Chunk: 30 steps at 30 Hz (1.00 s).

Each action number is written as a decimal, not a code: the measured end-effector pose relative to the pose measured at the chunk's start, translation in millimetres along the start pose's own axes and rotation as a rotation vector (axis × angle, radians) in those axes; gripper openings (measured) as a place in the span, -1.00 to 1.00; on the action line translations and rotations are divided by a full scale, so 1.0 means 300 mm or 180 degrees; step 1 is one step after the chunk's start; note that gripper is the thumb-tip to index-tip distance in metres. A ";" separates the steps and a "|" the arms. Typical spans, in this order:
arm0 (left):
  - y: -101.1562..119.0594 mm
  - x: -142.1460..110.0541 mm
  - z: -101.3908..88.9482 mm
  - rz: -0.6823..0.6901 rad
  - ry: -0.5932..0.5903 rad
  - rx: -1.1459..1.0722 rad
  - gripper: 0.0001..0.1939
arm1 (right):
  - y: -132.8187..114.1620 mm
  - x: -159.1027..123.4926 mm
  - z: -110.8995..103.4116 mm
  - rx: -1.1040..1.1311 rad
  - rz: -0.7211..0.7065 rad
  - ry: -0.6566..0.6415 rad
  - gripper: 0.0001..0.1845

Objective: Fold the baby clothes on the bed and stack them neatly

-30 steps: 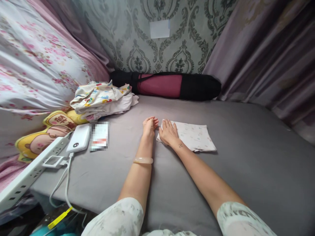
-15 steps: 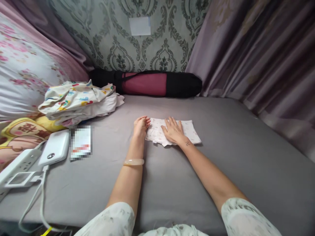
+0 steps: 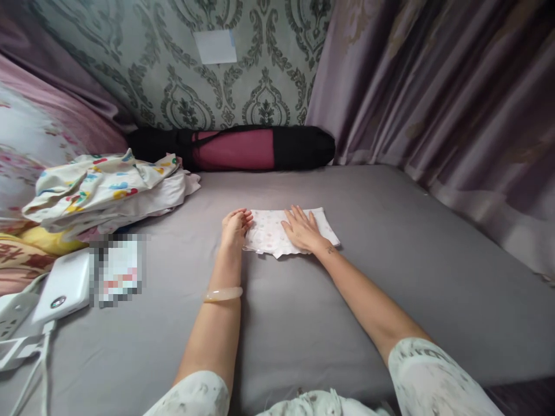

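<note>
A small white folded cloth (image 3: 269, 231) with a faint print lies on the grey bed sheet (image 3: 390, 254). My right hand (image 3: 301, 230) lies flat on the cloth, fingers stretched out and apart. My left hand (image 3: 235, 224) rests at the cloth's left edge with its fingers curled in; whether it pinches the cloth is hidden. A pale bangle (image 3: 222, 294) sits on my left forearm.
A pile of colourful printed clothes (image 3: 104, 188) lies at the left. A black and maroon rolled bag (image 3: 234, 148) lies against the patterned wall. A white power bank (image 3: 65, 285), a blurred card (image 3: 116, 270) and a power strip (image 3: 13, 315) sit at the near left. Curtains (image 3: 455, 98) hang at the right.
My right hand has slid to the right across the cloth, which is now folded narrower. My left hand stays at its left edge. The view has turned to the right.
</note>
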State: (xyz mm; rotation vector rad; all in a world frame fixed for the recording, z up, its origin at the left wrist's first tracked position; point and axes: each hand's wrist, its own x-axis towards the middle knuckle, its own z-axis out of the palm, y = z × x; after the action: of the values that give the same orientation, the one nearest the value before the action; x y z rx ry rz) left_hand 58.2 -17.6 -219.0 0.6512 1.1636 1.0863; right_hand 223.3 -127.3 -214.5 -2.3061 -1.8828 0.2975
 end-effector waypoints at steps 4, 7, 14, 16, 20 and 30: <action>-0.006 0.002 0.001 0.0027 -0.0064 -0.0062 -0.84 | 0.050 -0.031 -0.014 -0.0166 0.0172 0.0048 -0.35; -0.009 0.003 -0.001 0.0031 -0.0101 -0.0063 -0.84 | 0.061 -0.038 -0.001 -0.0167 0.0218 0.0018 -0.35; -0.001 -0.011 0.001 0.0044 -0.0069 0.0020 -0.84 | 0.058 -0.031 0.014 -0.0139 0.0239 0.0065 -0.35; 0.001 -0.016 0.002 0.0043 -0.0070 0.0045 -0.84 | 0.070 -0.034 0.004 -0.0067 0.0202 0.0025 -0.35; 0.002 -0.018 0.002 0.0059 -0.0068 0.0058 -0.84 | 0.129 -0.048 -0.024 -0.0031 0.0219 0.0148 -0.37; -0.006 -0.013 0.010 0.0098 -0.0086 0.0139 -0.85 | 0.222 -0.046 0.005 -0.0233 0.0495 0.0033 -0.28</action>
State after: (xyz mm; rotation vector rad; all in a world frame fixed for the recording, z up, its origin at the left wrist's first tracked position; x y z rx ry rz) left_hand 61.6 -21.5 -218.2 0.7178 1.1601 1.0775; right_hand 283.6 -154.1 -231.2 -2.5026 -1.7407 0.2376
